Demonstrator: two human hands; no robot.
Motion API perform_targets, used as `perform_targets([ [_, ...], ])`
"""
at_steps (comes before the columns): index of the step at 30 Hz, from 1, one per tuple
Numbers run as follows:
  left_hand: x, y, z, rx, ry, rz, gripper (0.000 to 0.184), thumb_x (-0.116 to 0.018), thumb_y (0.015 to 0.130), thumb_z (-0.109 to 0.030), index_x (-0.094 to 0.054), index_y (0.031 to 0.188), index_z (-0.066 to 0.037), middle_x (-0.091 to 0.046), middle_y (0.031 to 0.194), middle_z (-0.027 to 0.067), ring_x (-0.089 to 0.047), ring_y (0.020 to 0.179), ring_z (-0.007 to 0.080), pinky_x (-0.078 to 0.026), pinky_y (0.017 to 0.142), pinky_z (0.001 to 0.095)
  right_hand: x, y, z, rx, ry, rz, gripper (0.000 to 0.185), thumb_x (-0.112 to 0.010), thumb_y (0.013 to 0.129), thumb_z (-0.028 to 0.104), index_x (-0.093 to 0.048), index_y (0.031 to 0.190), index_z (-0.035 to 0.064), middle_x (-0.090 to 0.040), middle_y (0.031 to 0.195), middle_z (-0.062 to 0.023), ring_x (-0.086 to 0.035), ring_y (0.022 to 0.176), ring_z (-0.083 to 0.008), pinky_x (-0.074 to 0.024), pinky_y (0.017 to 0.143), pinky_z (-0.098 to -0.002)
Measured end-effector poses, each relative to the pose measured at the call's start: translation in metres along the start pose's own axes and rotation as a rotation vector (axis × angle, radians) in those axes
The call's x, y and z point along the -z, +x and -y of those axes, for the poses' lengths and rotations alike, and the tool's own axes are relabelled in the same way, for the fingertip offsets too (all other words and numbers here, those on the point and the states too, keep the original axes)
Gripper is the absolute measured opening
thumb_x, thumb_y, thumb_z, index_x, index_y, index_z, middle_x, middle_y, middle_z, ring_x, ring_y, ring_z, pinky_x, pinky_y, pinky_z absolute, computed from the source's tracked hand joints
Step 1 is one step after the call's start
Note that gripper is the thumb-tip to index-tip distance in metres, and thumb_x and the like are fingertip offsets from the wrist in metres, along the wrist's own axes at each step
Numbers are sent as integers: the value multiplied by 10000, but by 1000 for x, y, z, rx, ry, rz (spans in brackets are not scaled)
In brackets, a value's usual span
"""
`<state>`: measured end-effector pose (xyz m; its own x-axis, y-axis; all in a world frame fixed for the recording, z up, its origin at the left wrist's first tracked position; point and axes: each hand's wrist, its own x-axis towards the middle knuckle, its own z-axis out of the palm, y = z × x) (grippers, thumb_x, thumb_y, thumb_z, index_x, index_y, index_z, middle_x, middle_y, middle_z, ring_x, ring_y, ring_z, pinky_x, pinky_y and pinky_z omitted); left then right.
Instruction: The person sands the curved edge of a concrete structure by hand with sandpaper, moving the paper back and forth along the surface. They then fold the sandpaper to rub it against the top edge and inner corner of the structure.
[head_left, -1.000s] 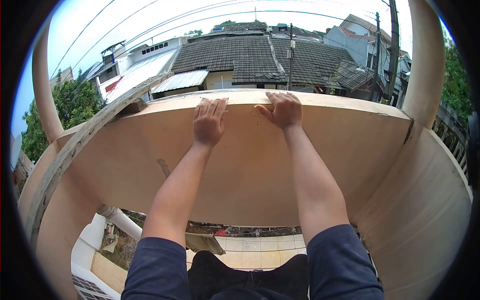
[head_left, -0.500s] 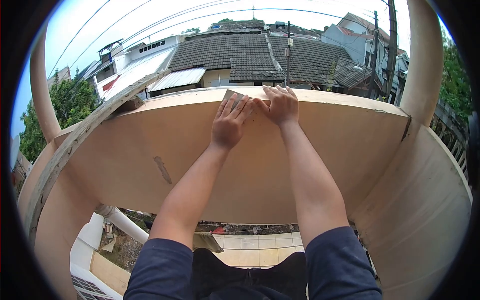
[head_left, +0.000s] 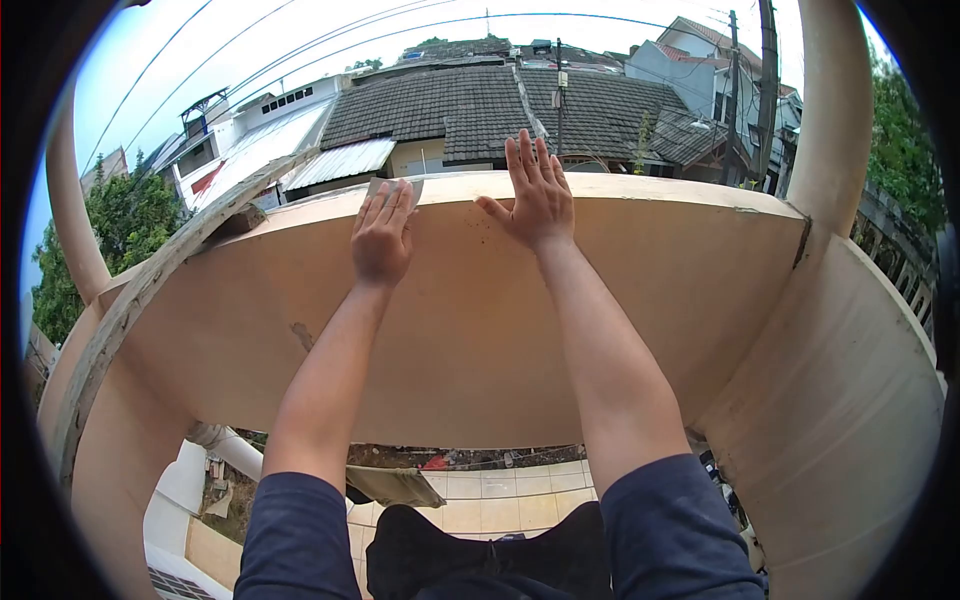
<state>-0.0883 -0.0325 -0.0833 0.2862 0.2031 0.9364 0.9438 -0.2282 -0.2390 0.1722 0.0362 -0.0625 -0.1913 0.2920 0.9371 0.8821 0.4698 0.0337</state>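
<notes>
A small grey-brown sheet, which looks like sandpaper (head_left: 416,187), sticks out past the fingers of my left hand (head_left: 383,240). That hand presses it against the top edge of the cream-painted parapet wall (head_left: 640,189), fingers close together and pointing away from me. To the right, my right hand (head_left: 542,208) has its fingers stretched out and its thumb spread to the left. It is at the same parapet edge and holds nothing; whether the palm touches the wall is hard to tell. Small dark specks mark the wall face between the hands.
A rough curved concrete edge (head_left: 130,305) runs along the left. Round columns (head_left: 835,110) rise at the sides. Below the parapet lies a tiled floor (head_left: 510,500), with a hanging cloth (head_left: 395,486) nearby. Tiled roofs (head_left: 410,105) and overhead wires stand beyond.
My left hand has slid left along the parapet edge with the sheet. My right hand has come apart from it, its fingers now straightened and reaching higher. The view has shifted slightly.
</notes>
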Motion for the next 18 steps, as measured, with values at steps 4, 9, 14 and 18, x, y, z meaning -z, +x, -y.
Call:
perform_targets([
  [4, 4, 2, -28, 40, -11, 7, 410, -617, 1048, -242, -684, 1430, -109, -692, 1455, 70, -621, 1382, 313, -462, 1181, 490, -2, 5, -2, 26, 2, -27, 1144, -375, 953, 884, -93, 1732, 95, -73, 1812, -134, -76, 1672, -305, -83, 1358, -492],
  [9, -3, 8, -31, 107, 89, -7, 415, -630, 1040, -248, -679, 1428, -112, -693, 1457, 56, -612, 1392, 316, -433, 1208, 478, 2, 5, -2, 37, 8, 14, 1177, -320, 960, 894, 27, 1728, 73, 25, 1812, -169, 32, 1680, -292, 22, 1357, -479],
  [14, 6, 7, -45, -45, -67, -4, 395, -604, 1042, -207, -699, 1424, -180, -712, 1425, 76, -612, 1388, 330, -429, 1199, 495, 2, 6, -1, 9, -97, 81, 1208, -340, 950, 902, 44, 1723, 57, 24, 1812, -167, 24, 1680, -289, 7, 1359, -479],
  [18, 7, 6, -22, -46, 11, 38, 407, -627, 1025, -189, -699, 1423, -237, -700, 1430, 46, -615, 1373, 310, -437, 1197, 488, 1, 3, -5, 50, 65, 33, 1239, -395, 925, 912, 29, 1727, 69, 5, 1812, -170, 5, 1680, -294, -17, 1362, -473],
])
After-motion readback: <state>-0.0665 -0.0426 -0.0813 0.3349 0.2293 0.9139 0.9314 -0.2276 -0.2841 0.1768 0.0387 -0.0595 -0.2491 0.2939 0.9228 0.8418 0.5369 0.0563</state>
